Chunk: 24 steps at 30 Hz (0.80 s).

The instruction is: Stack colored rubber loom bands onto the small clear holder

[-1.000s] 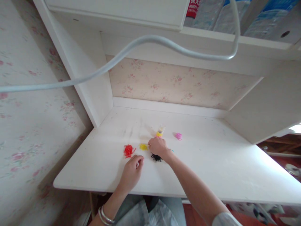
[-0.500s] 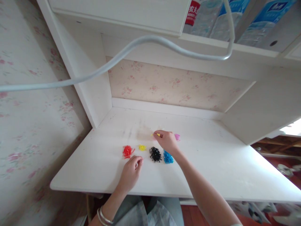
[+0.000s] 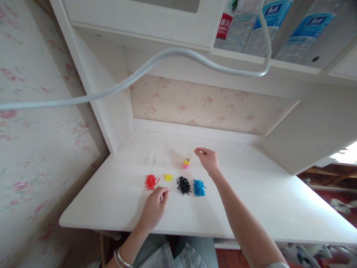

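Observation:
My right hand (image 3: 208,160) is above the table with thumb and forefinger pinched together. A tiny bit of yellow, which looks like a rubber band, shows at its fingertips. Just left of those fingertips is a small clear container (image 3: 187,160), pink at its lower end and yellow above, slanting to the right. My left hand (image 3: 155,204) rests curled near the front, its fingertips closed; what they hold, if anything, is hidden. Beyond it are piles of small rubber bands: red (image 3: 151,181), yellow (image 3: 168,177), black (image 3: 183,185) and blue (image 3: 199,188).
The piles lie on a white desk (image 3: 251,201) with side panels and a back wall. A white cable (image 3: 178,52) crosses the view overhead. Plastic bottles (image 3: 309,31) stand on the upper shelf at right. Floral wallpaper (image 3: 22,160) covers the left wall.
My right hand has moved right and slightly away from me. The clear container now shows left of it; before, a pink part showed right of the hand. My left hand stays nearly still.

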Motion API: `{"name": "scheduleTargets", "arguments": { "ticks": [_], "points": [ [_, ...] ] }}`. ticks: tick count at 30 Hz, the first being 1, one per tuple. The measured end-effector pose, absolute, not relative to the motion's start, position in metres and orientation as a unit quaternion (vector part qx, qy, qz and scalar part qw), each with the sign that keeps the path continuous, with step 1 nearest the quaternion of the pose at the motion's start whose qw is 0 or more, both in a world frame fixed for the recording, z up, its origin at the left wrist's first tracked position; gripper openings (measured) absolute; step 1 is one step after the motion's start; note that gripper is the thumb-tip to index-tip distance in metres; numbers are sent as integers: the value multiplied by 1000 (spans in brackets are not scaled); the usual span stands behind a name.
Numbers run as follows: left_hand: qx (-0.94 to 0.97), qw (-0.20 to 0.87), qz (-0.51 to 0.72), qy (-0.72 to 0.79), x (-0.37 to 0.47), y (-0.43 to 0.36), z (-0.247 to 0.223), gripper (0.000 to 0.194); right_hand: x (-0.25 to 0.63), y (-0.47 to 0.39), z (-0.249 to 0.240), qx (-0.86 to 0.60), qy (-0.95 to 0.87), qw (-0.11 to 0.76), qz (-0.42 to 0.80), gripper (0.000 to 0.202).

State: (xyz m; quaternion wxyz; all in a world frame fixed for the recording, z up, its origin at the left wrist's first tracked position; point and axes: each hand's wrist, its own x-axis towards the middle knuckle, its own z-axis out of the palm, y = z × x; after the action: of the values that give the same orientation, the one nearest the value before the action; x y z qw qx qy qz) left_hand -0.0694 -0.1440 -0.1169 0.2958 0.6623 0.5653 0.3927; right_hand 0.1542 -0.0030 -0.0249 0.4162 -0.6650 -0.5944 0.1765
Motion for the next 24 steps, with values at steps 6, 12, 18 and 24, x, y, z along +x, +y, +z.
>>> {"name": "scheduleTargets", "arguments": {
  "ticks": [6, 12, 18, 24],
  "points": [
    [663, 297, 391, 565, -69, -144, -115, 31, 153, -1, -25, -668, -599, 400, 186, 39],
    [662, 300, 383, 570, -68, -144, -114, 33, 169, -12, -33, -663, -569, 444, 196, 44],
    [670, 283, 385, 568, -67, -143, -115, 30, 189, -45, -73, -675, -530, 464, 219, 47],
    [678, 238, 388, 577, -66, -140, -123, 25, 212, -80, -123, -713, -501, 428, 240, 45]
  ]
}}
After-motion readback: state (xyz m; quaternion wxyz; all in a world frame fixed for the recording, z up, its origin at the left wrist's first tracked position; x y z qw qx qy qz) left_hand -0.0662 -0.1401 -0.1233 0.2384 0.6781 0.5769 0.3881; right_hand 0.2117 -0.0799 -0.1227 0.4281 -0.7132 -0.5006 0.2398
